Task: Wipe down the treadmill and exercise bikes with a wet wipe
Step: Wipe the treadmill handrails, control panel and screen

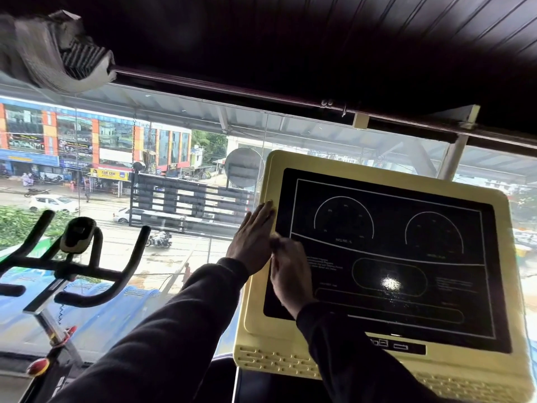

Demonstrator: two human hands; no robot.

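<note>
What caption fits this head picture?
Both hands, left and right, on the treadmill console, bike beside it.

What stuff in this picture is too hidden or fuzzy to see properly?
All in the head view:
- Wet wipe: none shows; the hands overlap at the console's left edge, and the right hand is motion-blurred.
- Small print on the screen: too tiny and dim to read.
- Glare spot: washes out what lies under it.
- Bike: seat and pedals cut off by the left and bottom edges.
- Treadmill belt: hidden below the console and sleeves.
</note>
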